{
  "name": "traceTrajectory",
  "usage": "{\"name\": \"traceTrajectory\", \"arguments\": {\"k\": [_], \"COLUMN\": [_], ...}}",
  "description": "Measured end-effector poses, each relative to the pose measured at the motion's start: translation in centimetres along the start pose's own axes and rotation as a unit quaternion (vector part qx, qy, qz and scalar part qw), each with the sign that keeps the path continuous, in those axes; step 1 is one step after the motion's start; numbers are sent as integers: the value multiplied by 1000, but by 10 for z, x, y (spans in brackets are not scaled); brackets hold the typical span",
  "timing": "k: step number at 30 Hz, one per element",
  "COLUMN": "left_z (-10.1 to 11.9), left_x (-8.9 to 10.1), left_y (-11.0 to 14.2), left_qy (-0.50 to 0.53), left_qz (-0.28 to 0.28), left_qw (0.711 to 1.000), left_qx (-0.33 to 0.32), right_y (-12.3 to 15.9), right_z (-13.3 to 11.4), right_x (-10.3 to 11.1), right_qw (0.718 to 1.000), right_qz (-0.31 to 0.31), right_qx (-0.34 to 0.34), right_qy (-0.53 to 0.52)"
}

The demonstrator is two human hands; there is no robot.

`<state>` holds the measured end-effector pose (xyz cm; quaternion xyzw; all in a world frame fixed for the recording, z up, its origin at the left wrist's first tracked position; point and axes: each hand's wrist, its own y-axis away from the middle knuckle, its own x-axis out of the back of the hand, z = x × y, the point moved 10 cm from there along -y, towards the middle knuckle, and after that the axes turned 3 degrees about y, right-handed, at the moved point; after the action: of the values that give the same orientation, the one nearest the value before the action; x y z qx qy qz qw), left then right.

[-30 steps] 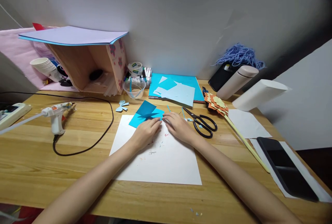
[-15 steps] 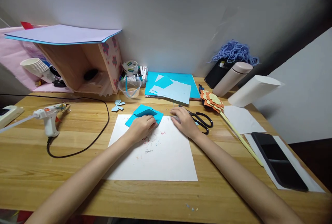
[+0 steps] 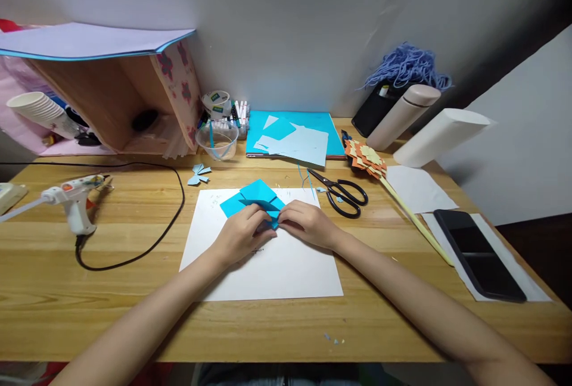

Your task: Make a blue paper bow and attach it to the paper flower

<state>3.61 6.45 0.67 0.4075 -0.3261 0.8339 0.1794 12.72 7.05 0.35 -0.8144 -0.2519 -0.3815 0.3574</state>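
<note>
A folded piece of bright blue paper point(image 3: 259, 190) lies over the upper part of a white sheet point(image 3: 268, 279), one flap standing up. My left hand point(image 3: 245, 230) pinches its near edge, fingers bent and partly hiding it. From the other side my right hand point(image 3: 306, 222) has its fingertips closed on the paper's right near corner. Just beyond my right hand rest black-handled scissors point(image 3: 342, 192), blades slightly apart, with thin blue paper scraps around them. A small light-blue paper bow point(image 3: 199, 174) sits past the sheet's upper left.
At left are a glue gun point(image 3: 75, 204) with its black cord and an open wooden box point(image 3: 111, 94). Behind stand a clear plastic cup point(image 3: 218, 143) and a blue folder point(image 3: 313, 119) bearing paper offcuts. A paper flower point(image 3: 366, 159), bottle point(image 3: 397, 118) and phone point(image 3: 480, 255) occupy the right.
My right hand has moved from beside the scissors toward the left and nearer, onto the blue paper. The paper is turned a little, and the view has shifted slightly.
</note>
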Motion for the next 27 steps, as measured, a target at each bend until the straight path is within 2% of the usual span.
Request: {"name": "traceTrajectory", "arguments": {"k": [6, 18, 23, 27], "left_z": [5, -16, -24, -26], "left_x": [-5, 4, -3, -6], "left_y": [0, -2, 0, 0], "left_qy": [-21, 17, 25, 21], "left_qz": [10, 48, 35, 25], "left_qw": [1000, 990, 981, 979], "left_qx": [-17, 133, 187, 201], "right_y": [2, 3, 6, 8], "right_z": [10, 38, 45, 46], "right_x": [1, 11, 9, 9], "right_qw": [999, 985, 979, 974], "right_qz": [2, 36, 34, 34], "right_qx": [-42, -159, -198, -224], "right_qy": [-28, -51, -42, -27]}}
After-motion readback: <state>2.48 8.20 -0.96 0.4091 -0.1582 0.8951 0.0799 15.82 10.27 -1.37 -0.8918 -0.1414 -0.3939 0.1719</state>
